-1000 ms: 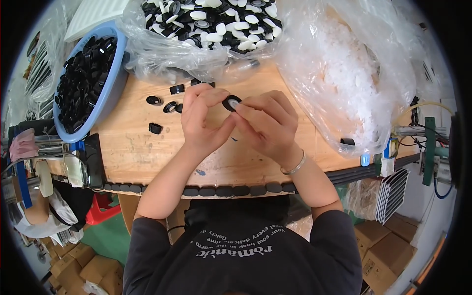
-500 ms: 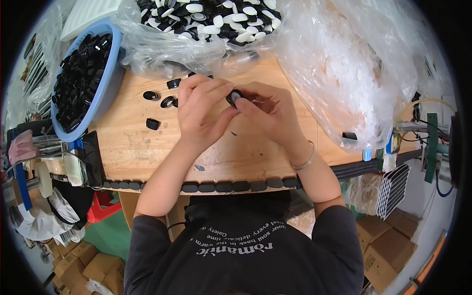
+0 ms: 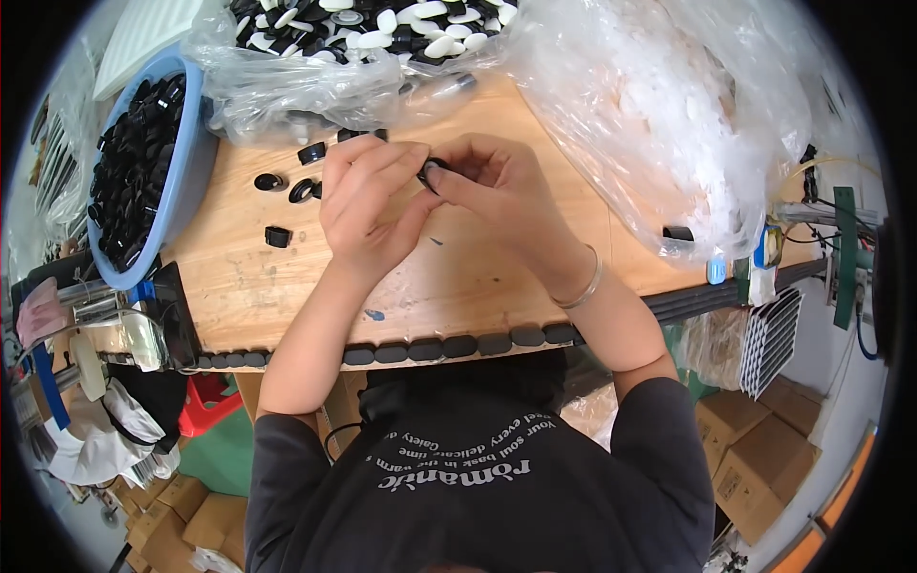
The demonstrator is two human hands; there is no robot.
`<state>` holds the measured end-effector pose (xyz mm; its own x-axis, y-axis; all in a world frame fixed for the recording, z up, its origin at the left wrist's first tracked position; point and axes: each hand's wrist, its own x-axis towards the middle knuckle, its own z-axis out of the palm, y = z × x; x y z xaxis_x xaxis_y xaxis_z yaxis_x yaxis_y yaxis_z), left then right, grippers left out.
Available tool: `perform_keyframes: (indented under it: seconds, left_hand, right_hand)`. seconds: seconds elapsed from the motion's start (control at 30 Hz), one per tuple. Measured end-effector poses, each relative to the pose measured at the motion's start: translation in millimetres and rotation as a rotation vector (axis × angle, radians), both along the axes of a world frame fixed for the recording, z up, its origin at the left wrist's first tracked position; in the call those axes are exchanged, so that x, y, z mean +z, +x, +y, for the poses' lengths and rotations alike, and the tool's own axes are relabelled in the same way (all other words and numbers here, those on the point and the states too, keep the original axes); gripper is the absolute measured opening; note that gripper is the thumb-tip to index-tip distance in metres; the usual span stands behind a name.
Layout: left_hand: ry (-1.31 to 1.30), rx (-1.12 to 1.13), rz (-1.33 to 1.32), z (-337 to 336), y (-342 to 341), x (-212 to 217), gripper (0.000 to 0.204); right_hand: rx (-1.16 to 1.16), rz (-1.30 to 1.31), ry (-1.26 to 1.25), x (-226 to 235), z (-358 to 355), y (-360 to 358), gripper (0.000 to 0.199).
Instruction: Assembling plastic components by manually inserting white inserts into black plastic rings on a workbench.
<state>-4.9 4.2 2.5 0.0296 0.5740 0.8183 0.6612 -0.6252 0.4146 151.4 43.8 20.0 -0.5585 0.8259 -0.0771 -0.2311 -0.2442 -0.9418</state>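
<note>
Above the middle of the wooden table, my left hand (image 3: 371,205) and my right hand (image 3: 492,186) meet around a small round black plastic part (image 3: 431,176). My right thumb presses on its face while the fingertips of my left hand grip its near edge; much of it is hidden by the fingers. Left of my hands lie several loose black plastic parts, among them a ring-shaped one (image 3: 268,180), an upright curved one (image 3: 311,153) and a square-looking one (image 3: 278,236). Another black ring (image 3: 303,190) rests close beside my left hand.
A blue basin (image 3: 198,134) full of black parts stands at the left. At the back, a clear plastic bag (image 3: 296,91) holds black and white pieces. On the right, a large clear bag (image 3: 592,105) contains whitish translucent pieces. Black padding (image 3: 430,350) lines the table's front edge.
The whole view has shifted a little, so the table and its things appear farther left. Both hands stay together on the black part, with only slight finger movement.
</note>
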Motion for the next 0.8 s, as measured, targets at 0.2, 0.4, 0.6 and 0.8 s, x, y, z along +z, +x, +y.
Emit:
perform_keyframes:
  seconds: [0.2, 0.4, 0.6, 0.8]
  left_hand:
    - [0.003, 0.02, 0.063, -1, 3, -2, 0.039]
    - [-0.071, 0.084, 0.068, 4, 6, 3, 0.041]
    - [-0.1, 0.073, 0.028, 3, 6, -1, 0.043]
    - [-0.182, 0.116, -0.093, 3, -5, -9, 0.042]
  right_hand:
    - [-0.001, -0.028, 0.005, -10, 6, 1, 0.014]
    - [-0.012, 0.038, -0.027, -7, 13, 1, 0.015]
    - [-0.012, 0.015, 0.055, -12, 11, -2, 0.014]
    - [-0.101, -0.101, 0.24, -10, 24, 10, 0.011]
